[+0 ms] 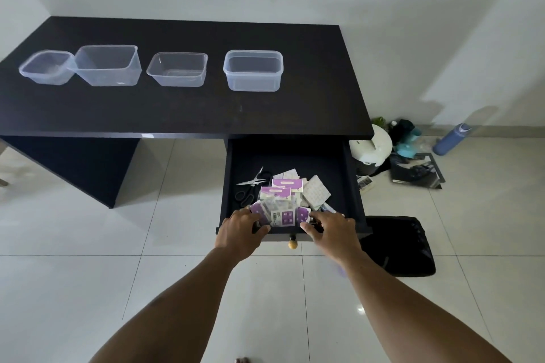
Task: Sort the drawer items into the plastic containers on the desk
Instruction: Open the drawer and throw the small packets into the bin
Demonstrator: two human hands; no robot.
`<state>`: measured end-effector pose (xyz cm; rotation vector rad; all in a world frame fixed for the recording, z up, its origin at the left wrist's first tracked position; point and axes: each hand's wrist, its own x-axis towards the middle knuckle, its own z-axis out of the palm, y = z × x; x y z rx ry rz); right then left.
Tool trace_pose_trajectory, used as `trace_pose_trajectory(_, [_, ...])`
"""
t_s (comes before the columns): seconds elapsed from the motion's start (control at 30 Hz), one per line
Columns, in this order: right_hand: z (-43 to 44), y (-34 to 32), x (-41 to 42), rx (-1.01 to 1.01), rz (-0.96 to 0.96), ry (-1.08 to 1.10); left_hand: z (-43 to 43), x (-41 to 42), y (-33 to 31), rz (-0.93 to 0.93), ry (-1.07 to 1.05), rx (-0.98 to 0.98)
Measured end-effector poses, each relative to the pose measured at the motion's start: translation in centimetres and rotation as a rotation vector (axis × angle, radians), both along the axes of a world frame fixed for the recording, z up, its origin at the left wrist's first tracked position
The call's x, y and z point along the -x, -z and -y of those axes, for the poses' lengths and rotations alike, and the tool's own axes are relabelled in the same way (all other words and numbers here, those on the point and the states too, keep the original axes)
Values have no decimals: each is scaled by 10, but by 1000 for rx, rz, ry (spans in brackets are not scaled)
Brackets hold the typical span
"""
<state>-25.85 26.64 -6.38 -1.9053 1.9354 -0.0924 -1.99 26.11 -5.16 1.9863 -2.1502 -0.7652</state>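
Observation:
The black drawer (352,183) stands pulled out under the desk's right end. Inside lie purple-and-white packets (280,196), a white sheet of round stickers (316,192) and scissors (250,186). My left hand (240,231) and my right hand (331,230) reach over the drawer's front edge. Each curls its fingers around the near packets, one hand at either side of the pile. Several clear plastic containers (253,70) stand in a row on the black desk (182,115), all without contents.
A wooden knob (292,244) sticks out of the drawer front between my hands. A black bag (401,244) lies on the tiled floor right of the drawer. Further right are a white appliance (372,145), loose clutter and a blue bottle (451,138).

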Motion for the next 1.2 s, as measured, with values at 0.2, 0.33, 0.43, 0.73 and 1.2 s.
trace_pose_trajectory(0.2, [28,-10,-9,-49,267,128,32,-3,-3,-112,-52,-69])
trace_pose_trajectory(0.33, [44,-4,-12,-121,397,224,52,4,1,-202,-66,-138])
trace_pose_trajectory(0.43, [51,4,-11,-165,421,244,60,11,11,-221,-72,-192])
trace_pose_trajectory(0.73, [73,36,-16,-290,425,176,76,33,37,-99,-98,-171])
trace_pose_trajectory(1.2, [98,42,-36,-247,522,305,98,20,60,-195,-30,-170])
